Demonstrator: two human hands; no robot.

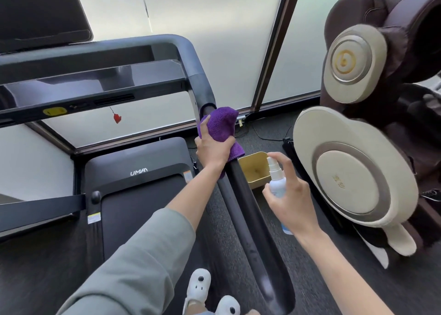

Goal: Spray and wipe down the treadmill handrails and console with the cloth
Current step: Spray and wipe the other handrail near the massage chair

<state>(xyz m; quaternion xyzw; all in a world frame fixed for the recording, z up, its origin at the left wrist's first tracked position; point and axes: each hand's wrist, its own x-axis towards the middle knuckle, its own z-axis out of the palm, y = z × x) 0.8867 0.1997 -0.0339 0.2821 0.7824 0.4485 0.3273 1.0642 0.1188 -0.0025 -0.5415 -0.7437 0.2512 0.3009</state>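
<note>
**Person's clothing, as seen from the head camera**

Left arm: a loose grey-green sleeve (133, 255) of plain soft fabric, without print or cuff detail, pushed back so the forearm below it is bare. Right arm: bare to the frame edge, no sleeve in view. Feet: white fluffy slippers (199, 283) with small dark dots like eyes on the uppers; a strip of pale blue fabric shows at the bottom edge beside them.

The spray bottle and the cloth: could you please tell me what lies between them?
In the head view, the handrail and a yellow bin lie between the spray bottle and the cloth.
</note>
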